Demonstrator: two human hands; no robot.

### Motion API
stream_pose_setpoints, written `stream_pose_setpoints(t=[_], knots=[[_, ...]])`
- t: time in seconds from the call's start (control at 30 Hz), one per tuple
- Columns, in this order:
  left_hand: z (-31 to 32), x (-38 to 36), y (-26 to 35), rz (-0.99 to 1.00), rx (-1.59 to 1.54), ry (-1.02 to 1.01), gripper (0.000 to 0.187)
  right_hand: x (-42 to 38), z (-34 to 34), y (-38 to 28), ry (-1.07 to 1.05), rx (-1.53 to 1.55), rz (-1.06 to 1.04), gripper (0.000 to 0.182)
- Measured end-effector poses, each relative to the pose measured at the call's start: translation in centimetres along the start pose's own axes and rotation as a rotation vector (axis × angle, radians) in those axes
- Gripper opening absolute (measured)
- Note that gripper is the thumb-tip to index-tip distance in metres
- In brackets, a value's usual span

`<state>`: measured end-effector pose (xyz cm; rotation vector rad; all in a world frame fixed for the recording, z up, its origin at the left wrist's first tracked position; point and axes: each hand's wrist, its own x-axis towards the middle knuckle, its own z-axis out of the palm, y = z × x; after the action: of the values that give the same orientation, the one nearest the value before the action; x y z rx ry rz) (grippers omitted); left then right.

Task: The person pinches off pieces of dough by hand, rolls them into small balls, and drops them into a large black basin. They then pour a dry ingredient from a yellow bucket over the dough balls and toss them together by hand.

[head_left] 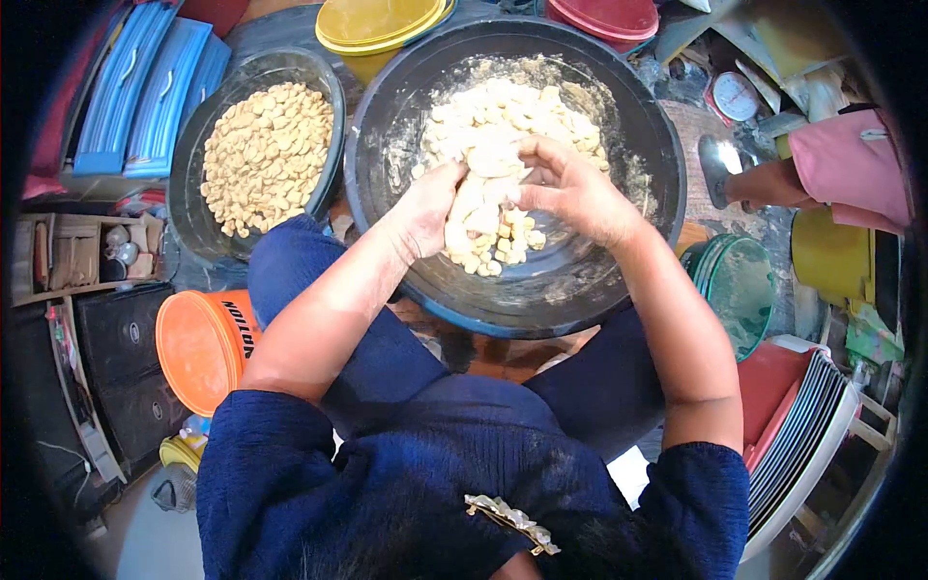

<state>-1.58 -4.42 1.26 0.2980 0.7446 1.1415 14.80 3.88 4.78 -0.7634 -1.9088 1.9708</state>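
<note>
A wide black basin stands before me, its inner wall smeared with pale flour. In it lies a heap of pale dough pieces, with smaller cut bits nearer to me. Over the heap, my left hand is closed round a pale, floury dough lump. My right hand meets the lump from the other side, its fingers and thumb curled at the edge. The inner fingertips of my left hand are partly hidden by the dough.
Left of the basin stands a dark tub full of small tan pieces. Around are an orange bucket, yellow lids, a red tub, green lids and a dial scale. Another person's hand reaches in at right.
</note>
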Motion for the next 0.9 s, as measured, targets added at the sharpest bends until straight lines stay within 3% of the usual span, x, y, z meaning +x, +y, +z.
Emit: stream_pose_setpoints(t=[0.07, 0.2, 0.27, 0.33, 0.4, 0.53, 0.63, 0.73, 0.8, 0.87, 0.9], knots=[[0.9, -0.6, -0.3, -0.017, 0.079, -0.036, 0.044, -1.5, 0.5, -0.5, 0.066, -0.055, 0.029, 0.04], [1.4, 0.3, -2.2, -0.014, -0.233, -0.062, 0.039, -2.2, 0.5, 1.7, 0.157, 0.008, -0.063, 0.034], [0.8, 0.9, -2.6, 0.059, 0.088, -0.177, 0.036, -2.1, 0.6, 2.3, 0.364, 0.241, -0.114, 0.028], [1.8, 1.6, -1.8, 0.062, 0.062, -0.166, 0.033, -1.8, 0.0, 1.9, 0.364, 0.337, -0.106, 0.024], [2.6, 1.9, -1.1, 0.1, 0.002, -0.078, 0.034, -1.3, -0.5, 1.9, 0.577, 0.52, -0.081, 0.023], [0.7, 2.9, -1.0, 0.036, 0.053, -0.094, 0.035, -0.5, -1.2, 1.2, 0.654, 0.639, -0.235, 0.024], [0.6, 3.4, -0.7, 0.01, 0.002, -0.034, 0.037, -0.1, -2.9, 0.0, 0.583, 0.624, -0.189, 0.024], [0.6, 4.0, -0.8, 0.006, 0.024, -0.113, 0.038, 0.2, -2.8, 0.1, 0.487, 0.557, -0.155, 0.031], [0.9, 4.3, -1.3, 0.129, -0.01, -0.125, 0.04, 0.1, -2.4, 0.5, 0.238, 0.296, -0.118, 0.045], [1.2, 4.3, -1.3, 0.161, 0.084, -0.078, 0.043, 0.3, -1.9, 1.1, 0.285, 0.253, -0.107, 0.037], [1.3, 4.3, -1.3, 0.197, 0.182, -0.036, 0.047, 0.2, -2.1, 1.1, 0.244, -0.1, -0.088, 0.031]])
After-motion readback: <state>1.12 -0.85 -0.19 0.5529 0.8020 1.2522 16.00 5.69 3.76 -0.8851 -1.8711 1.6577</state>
